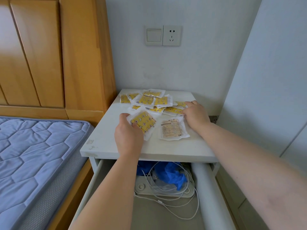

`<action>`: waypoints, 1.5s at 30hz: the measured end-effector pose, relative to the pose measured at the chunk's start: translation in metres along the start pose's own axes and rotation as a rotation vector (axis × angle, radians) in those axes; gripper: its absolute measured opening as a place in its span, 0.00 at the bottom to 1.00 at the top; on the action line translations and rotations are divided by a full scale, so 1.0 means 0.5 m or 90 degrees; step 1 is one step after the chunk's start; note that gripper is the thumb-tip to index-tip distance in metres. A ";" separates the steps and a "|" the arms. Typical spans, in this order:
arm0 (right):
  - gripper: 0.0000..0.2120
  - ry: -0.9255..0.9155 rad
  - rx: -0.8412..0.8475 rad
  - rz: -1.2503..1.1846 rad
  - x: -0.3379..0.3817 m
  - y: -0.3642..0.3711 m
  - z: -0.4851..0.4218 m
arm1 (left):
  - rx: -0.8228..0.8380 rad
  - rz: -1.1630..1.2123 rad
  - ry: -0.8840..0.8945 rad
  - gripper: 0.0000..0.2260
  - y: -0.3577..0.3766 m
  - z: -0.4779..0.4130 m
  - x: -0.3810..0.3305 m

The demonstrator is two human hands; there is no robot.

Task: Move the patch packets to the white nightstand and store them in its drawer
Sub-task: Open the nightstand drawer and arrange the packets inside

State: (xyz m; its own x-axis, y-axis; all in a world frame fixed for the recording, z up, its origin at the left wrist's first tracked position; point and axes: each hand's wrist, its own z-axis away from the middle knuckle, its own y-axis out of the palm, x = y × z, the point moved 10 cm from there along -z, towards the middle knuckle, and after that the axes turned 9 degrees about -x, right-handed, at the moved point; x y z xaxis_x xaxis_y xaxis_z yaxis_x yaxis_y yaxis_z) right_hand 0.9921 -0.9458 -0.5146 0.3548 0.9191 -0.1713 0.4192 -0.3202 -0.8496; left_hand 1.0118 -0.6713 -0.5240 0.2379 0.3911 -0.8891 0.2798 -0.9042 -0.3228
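Observation:
Several yellow-and-white patch packets (150, 100) lie scattered on the top of the white nightstand (116, 145). My left hand (127, 135) grips one yellow packet (144, 122) near the middle of the top, thumb over its left edge. My right hand (195, 113) lies on the packets at the right, its fingers curled at the edge of a yellow packet (173, 110). One packet (172, 129) lies back side up between my hands. The nightstand's drawer (166, 216) stands pulled open below.
In the drawer lie a blue plastic bag (169, 175), white cables (174, 205), a white flat device (166, 191) and a white roll (211, 193) along its right side. A bed with a blue mattress (33, 155) stands at the left. A white cabinet (265, 80) stands at the right.

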 end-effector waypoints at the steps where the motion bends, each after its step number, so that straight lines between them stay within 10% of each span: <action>1: 0.15 0.040 -0.029 -0.044 -0.010 0.002 0.000 | -0.001 0.001 0.001 0.14 0.000 -0.001 0.000; 9: 0.12 0.206 -0.350 -0.317 -0.036 -0.138 0.058 | -0.003 -0.013 -0.001 0.13 0.001 0.002 -0.001; 16: 0.15 0.025 0.045 -0.279 0.125 -0.114 0.110 | -0.005 -0.020 0.012 0.12 -0.002 0.003 -0.005; 22: 0.13 0.136 0.058 -0.348 0.080 -0.120 0.041 | -0.003 -0.024 0.009 0.13 -0.001 0.005 -0.005; 29: 0.40 0.261 0.330 -0.112 0.056 -0.022 0.069 | 0.002 -0.021 0.006 0.13 0.002 0.002 -0.002; 45: 0.25 0.194 0.554 -0.150 0.134 -0.066 0.097 | 0.016 -0.026 0.010 0.14 0.002 0.004 -0.006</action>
State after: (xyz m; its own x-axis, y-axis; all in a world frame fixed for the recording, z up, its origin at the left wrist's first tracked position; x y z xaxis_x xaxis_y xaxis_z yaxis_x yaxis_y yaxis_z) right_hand 0.9613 -0.8627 -0.5225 0.5944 0.7997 0.0849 -0.2186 0.2623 -0.9399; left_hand 1.0097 -0.6738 -0.5225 0.2419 0.4304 -0.8696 0.2666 -0.8912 -0.3669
